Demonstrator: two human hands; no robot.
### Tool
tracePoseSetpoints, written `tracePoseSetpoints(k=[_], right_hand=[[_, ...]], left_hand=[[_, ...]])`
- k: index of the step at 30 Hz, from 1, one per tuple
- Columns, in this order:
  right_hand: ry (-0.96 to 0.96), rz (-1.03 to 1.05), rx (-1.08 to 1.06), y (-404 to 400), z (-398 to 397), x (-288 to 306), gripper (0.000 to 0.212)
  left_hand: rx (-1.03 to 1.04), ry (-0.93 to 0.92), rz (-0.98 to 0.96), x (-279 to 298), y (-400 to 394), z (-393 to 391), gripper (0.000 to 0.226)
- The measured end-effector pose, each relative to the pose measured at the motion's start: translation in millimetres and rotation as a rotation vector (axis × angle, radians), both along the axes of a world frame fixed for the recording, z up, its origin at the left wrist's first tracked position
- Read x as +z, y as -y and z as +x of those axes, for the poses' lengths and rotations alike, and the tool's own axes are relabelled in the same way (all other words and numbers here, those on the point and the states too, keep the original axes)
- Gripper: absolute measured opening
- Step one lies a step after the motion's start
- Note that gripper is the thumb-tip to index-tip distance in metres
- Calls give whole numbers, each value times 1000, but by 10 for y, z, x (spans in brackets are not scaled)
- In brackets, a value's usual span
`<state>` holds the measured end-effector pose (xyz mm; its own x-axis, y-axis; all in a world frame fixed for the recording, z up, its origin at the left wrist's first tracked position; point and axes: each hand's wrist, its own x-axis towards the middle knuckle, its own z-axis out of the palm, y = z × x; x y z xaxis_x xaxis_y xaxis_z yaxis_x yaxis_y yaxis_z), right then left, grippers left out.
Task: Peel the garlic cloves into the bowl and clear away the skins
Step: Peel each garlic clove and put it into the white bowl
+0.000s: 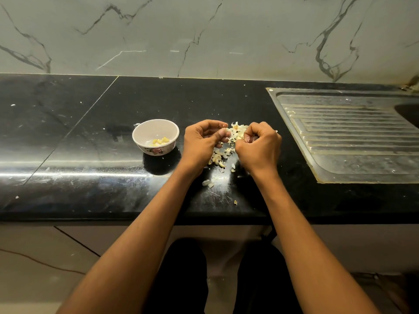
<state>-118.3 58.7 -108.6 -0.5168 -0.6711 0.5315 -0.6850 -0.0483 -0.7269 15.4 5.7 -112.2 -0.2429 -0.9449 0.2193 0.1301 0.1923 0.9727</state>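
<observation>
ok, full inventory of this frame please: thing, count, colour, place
bowl: one, white with a flower print, on the counter left of the hands
peeled garlic: a few pieces, yellow, inside the bowl
garlic skins: a loose pile, pale cream, on the counter between and under the hands
stray skins: a few, pale, nearer the counter's front edge
counter: one, black, glossy, across the frame
drainboard: one, steel, ribbed, set into the counter at right
wall: grey marble with dark veins, behind the counter
left hand: fingers curled, over the skins; what it holds is hidden
right hand: fingers curled, over the skins; what it holds is hidden
</observation>
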Motion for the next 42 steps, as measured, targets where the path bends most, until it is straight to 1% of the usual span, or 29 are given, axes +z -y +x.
tracePoseSetpoints(k=[1,2,4,5,8,10,16,20,24,28,34,39,42], right_hand=[[-6,29,18,2,-12,-10,14],[-2,46,45,1,-18,-13,15],[29,45,95,-3,-10,-10,30],[51,22,108,-5,0,-2,31],[139,-70,117,-3,18,18,19],[173,-95,125,-4,21,22,15],[216,-49,211,19,7,6,6],[226,-41,224,36,2,-5,4],[224,-30,238,21,-9,4,5],[227,-33,256,18,-11,7,7],[160,-95,234,-3,1,12,4],[88,-90,232,6,-1,-12,5],[79,-85,227,7,-2,-14,6]], left_hand=[[4,6,-6,3,-4,-1,15],[7,13,-14,5,-4,-2,16],[10,27,-27,8,-4,-1,18],[11,30,-28,7,-4,0,19],[19,54,-34,3,-2,-2,21],[31,83,-50,-2,-11,-8,24],[66,135,-109,3,-40,-11,29],[121,160,-129,6,-58,-28,22],[153,151,-130,3,-70,-18,16],[153,131,-106,22,-89,-10,15],[170,146,-101,30,-88,-6,16],[187,179,-106,21,-83,-11,13],[183,184,-100,20,-77,-9,14]])
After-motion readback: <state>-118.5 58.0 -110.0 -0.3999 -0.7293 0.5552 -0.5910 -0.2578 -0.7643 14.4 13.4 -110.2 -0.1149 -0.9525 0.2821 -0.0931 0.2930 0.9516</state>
